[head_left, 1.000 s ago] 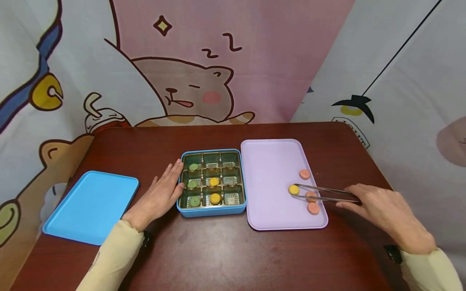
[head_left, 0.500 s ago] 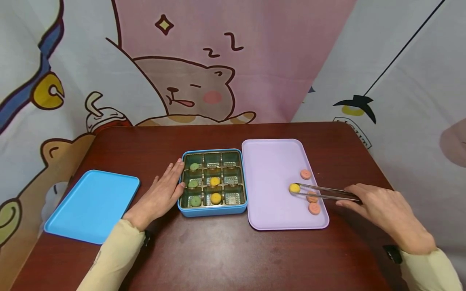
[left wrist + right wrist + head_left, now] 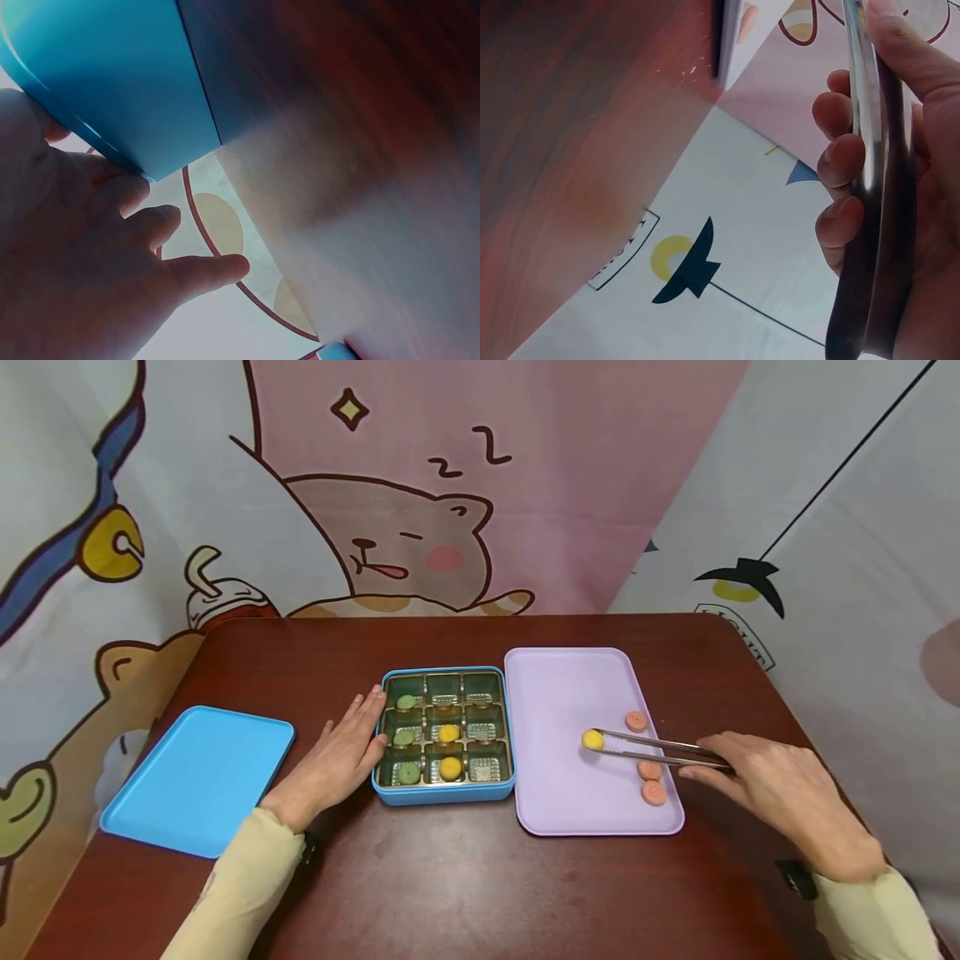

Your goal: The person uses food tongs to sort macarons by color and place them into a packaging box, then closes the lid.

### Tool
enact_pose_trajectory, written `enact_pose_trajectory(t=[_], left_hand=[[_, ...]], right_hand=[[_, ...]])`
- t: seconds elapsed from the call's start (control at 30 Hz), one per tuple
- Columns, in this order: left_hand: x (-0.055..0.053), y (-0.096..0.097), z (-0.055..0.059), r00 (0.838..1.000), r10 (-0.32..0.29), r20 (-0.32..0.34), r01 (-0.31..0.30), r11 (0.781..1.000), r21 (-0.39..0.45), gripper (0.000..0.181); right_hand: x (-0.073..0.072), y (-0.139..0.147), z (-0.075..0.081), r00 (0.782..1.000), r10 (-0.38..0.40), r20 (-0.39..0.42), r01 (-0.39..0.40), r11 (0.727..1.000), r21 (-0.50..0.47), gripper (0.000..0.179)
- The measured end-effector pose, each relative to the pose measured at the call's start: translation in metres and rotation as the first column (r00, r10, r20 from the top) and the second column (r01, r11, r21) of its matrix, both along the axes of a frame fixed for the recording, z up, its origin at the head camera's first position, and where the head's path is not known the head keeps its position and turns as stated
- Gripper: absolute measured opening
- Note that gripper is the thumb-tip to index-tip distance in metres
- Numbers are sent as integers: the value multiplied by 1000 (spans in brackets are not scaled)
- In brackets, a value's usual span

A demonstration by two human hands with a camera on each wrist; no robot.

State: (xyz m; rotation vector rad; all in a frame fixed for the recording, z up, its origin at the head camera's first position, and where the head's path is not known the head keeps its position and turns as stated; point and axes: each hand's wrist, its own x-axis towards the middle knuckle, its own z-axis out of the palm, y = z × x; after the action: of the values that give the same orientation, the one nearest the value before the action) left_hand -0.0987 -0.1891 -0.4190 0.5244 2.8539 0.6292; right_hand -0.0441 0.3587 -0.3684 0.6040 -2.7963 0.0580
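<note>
My right hand (image 3: 780, 793) grips metal tongs (image 3: 667, 742), and their tips pinch a small yellow round piece (image 3: 592, 740) over the lilac tray (image 3: 555, 693). In the right wrist view the fingers curl round the tongs' handle (image 3: 874, 195). With straight fingers, my left hand (image 3: 333, 764) rests against the left side of a blue box (image 3: 450, 794). Gold compartments line that box. Green round pieces (image 3: 408, 773) sit in its left column, and two yellow pieces (image 3: 450, 768) in the middle and near cells of the middle column.
Three pink round pieces (image 3: 653, 792) lie along the lilac tray's right side, one partly under the tongs in view. A flat blue tray or lid (image 3: 202, 777) lies at the left of the brown table (image 3: 450, 885). A cartoon-printed cloth (image 3: 570, 527) hangs behind.
The tongs, with the yellow piece between their tips, have shifted left, away from the pink pieces, and my right hand moved with them. My left hand stays at the box. The view shifted slightly.
</note>
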Motion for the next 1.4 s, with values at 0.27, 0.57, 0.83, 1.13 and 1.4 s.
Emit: enact_pose_trajectory(t=[0.27,0.57,0.83,1.13,1.4], left_hand=[[-1,0,0,1000,4,0,-4,1000,4,68],[0,1,1,1000,4,-9,-4,1000,24,67],[1,1,1,1000,7,-15,-6,1000,24,66],[1,1,1,1000,1,-13,-1,1000,25,67],[0,1,0,1000,2,-5,-2,1000,17,67]], right_hand=[[-6,-8,1,998,40,-40,-41,999,-24,38],[-11,-21,-1,998,51,-32,-53,997,-60,37],[-16,-32,-2,995,81,-52,-85,992,-88,37],[-22,-43,-1,994,98,-50,-102,990,-94,36],[-27,-51,0,988,126,-91,-134,987,-88,37]])
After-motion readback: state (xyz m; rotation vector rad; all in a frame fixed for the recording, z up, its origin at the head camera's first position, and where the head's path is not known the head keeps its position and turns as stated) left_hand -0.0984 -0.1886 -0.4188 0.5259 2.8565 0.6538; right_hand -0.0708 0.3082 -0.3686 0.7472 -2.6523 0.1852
